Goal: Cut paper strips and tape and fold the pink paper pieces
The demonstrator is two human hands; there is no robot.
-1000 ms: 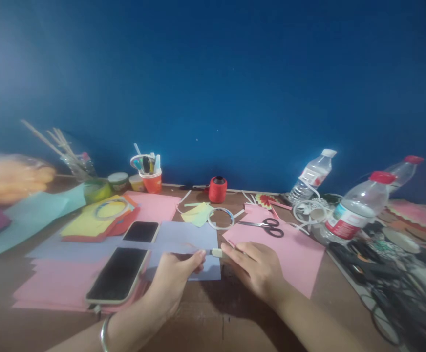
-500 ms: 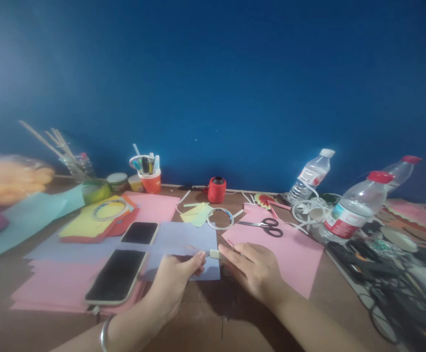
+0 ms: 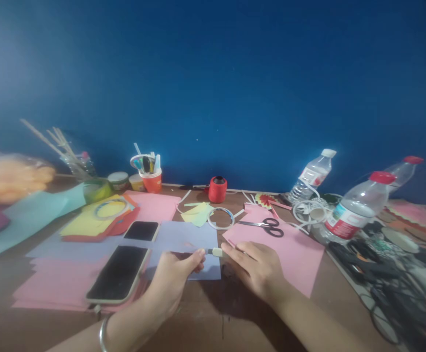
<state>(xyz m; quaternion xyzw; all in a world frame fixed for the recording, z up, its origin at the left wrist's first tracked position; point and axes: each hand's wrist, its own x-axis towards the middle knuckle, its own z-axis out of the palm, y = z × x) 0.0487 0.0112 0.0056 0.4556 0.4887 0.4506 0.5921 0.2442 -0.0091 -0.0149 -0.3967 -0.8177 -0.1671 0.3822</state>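
My left hand point(image 3: 178, 274) is closed, thumb and index finger pinching a small slim thing with a pale blocky end point(image 3: 217, 252) and a short grey part beside the thumb. Its kind is not clear. Under it lies a pale blue-violet paper sheet point(image 3: 194, 233). My right hand point(image 3: 259, 269) rests low over the table and the edge of a pink sheet point(image 3: 297, 259), its fingers stretched out. Its fingertips come right up to the pale end; whether they touch it I cannot tell. A pair of scissors point(image 3: 270, 227) lies on the pink sheet beyond this hand.
Two phones point(image 3: 117, 274) lie on papers at left, near a yellow paper stack point(image 3: 88, 220). Behind stand a red pen cup point(image 3: 151, 182), a tape ring point(image 3: 221, 218) and a red spool point(image 3: 218, 190). Plastic bottles point(image 3: 359, 208) and tangled cables point(image 3: 392, 274) crowd the right side.
The pale end has shifted slightly right, and more of the grey part shows beside my left thumb. My right fingertips have moved slightly right too.
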